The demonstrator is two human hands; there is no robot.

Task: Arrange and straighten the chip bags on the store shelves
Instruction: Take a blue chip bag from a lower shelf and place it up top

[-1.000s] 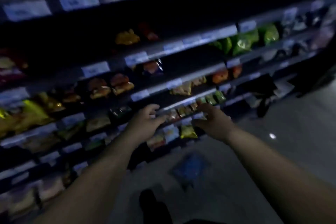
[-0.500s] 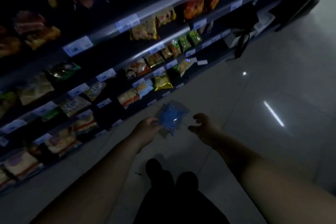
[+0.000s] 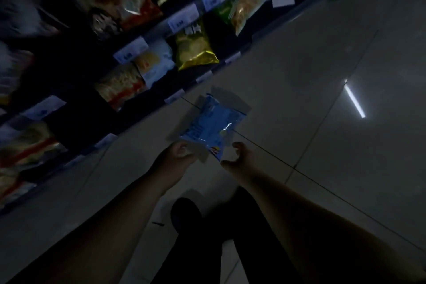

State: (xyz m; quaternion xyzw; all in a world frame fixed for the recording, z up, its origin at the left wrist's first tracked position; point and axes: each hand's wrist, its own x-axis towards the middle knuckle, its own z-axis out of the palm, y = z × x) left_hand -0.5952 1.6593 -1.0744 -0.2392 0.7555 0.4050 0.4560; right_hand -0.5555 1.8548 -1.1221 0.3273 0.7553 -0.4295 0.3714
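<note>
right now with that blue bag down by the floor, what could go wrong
1. The left hand pinches only a corner of the blue chip bag while the right hand is open and off it; so slight a grip may let the bag slip.
2. The aisle is very dim, so the bag's proper shelf slot may be misjudged.
3. The yellow bag already leans out over the shelf edge; a brush in passing might knock it down.

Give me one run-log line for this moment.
blue chip bag: on floor, off shelf | left hand: gripping its near corner | right hand: open beside it, not touching | stage: picking up
</note>
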